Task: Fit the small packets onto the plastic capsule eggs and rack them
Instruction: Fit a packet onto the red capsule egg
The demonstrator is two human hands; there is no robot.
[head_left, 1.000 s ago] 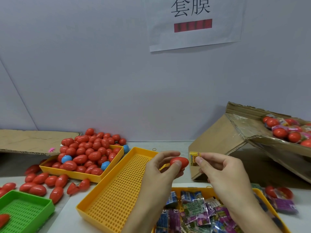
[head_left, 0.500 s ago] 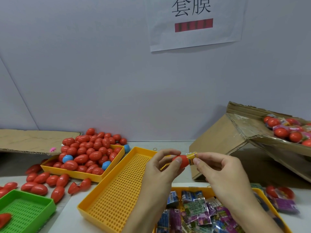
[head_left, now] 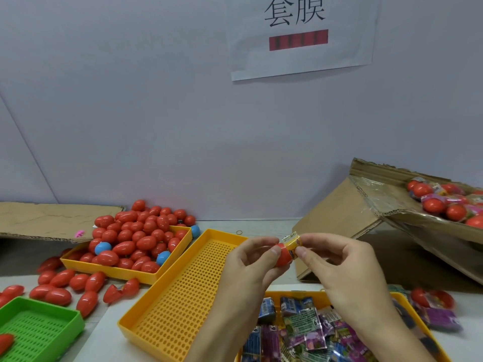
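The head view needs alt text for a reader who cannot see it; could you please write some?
The left hand holds a red egg while the right hand fits a yellow packet on it, above an empty orange rack.

Much of the red plastic capsule egg point(head_left: 283, 257) is hiding behind the left hand point(head_left: 251, 265) at its 9 o'clock and inside the small yellow printed packet point(head_left: 292, 244), whose print is reading too small to tell. The right hand point(head_left: 339, 267) and both forearms are covering part of the yellow tray of printed packets point(head_left: 292, 293), which is running off the bottom edge. The green perforated tray point(head_left: 39, 333) is being cut at 7 o'clock. The tilted cardboard box of wrapped eggs point(head_left: 392, 205) is leaving the frame at 3 o'clock.
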